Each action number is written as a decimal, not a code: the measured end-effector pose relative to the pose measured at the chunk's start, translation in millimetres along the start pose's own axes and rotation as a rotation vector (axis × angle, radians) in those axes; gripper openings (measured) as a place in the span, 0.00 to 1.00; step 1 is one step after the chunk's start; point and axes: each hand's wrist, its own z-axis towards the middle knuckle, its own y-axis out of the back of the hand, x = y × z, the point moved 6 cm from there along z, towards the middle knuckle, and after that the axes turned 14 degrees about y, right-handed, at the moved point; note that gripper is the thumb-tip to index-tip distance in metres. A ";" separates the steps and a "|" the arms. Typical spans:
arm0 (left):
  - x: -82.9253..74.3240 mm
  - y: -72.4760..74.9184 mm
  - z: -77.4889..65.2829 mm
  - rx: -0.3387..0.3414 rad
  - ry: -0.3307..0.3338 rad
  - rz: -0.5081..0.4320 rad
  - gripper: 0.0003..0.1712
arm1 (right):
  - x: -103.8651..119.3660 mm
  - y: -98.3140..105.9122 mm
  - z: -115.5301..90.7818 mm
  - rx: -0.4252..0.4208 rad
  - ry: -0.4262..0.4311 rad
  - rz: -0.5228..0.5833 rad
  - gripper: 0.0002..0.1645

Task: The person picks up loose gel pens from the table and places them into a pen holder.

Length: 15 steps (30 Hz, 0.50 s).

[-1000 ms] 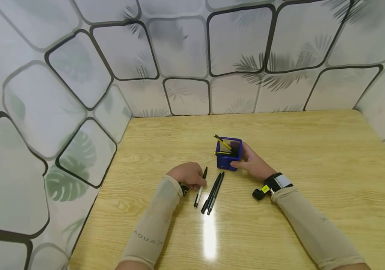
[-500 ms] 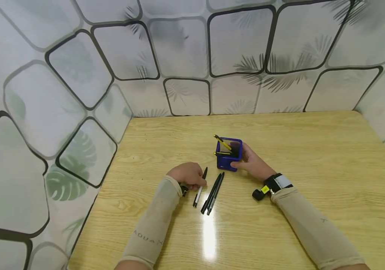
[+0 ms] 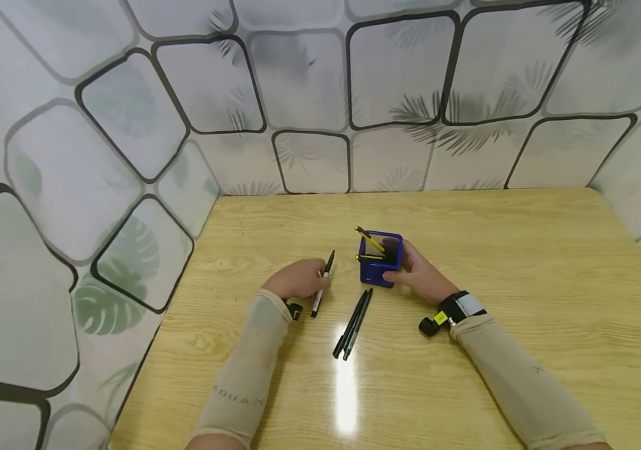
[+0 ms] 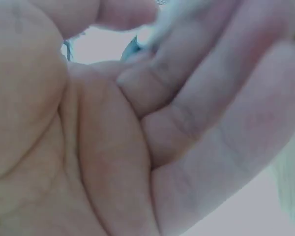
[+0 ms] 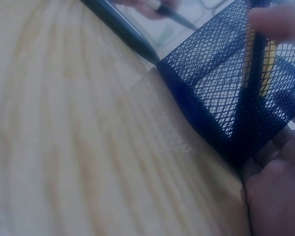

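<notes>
My left hand (image 3: 299,279) pinches a black-and-white pen (image 3: 318,299) between thumb and fingers, its dark tip pointing away from me. In the left wrist view the palm and fingers fill most of the picture. My right hand (image 3: 423,274) holds a blue mesh pen holder (image 3: 377,272) from its right side, thumb across the front. Inside the holder lean two yellow-and-black pens (image 3: 370,240). The right wrist view shows the mesh wall (image 5: 211,73) close up, with a yellow stripe behind it. Two dark pens (image 3: 354,325) lie side by side on the table, just in front of the holder.
The wood-grain table (image 3: 500,250) reaches back to a patterned wall (image 3: 309,94), with another wall along the left. A bright light reflection (image 3: 346,394) lies on the tabletop near the front. Each wrist carries a small black camera (image 3: 428,326).
My left hand has moved away from me and slightly left, taking the black-and-white pen from beside the two dark pens. The right hand and pen holder have stayed in place.
</notes>
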 end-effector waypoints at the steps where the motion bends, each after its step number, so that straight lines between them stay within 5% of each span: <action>1: 1.0 3.5 -0.7 -0.034 0.001 -0.001 0.05 | 0.1 -0.2 -0.1 -0.001 0.001 0.003 0.49; 8: 4.2 21.4 -7.1 -0.218 -0.007 -0.118 0.26 | 0.3 -0.6 0.4 -0.002 0.005 0.009 0.49; 12: 1.8 28.3 -11.3 -0.292 -0.006 -0.198 0.27 | -0.6 -0.7 0.4 0.002 0.002 0.001 0.49; 15: -3.2 37.9 -16.3 -0.439 -0.031 -0.223 0.23 | 0.5 -1.1 -0.2 0.001 0.004 0.004 0.48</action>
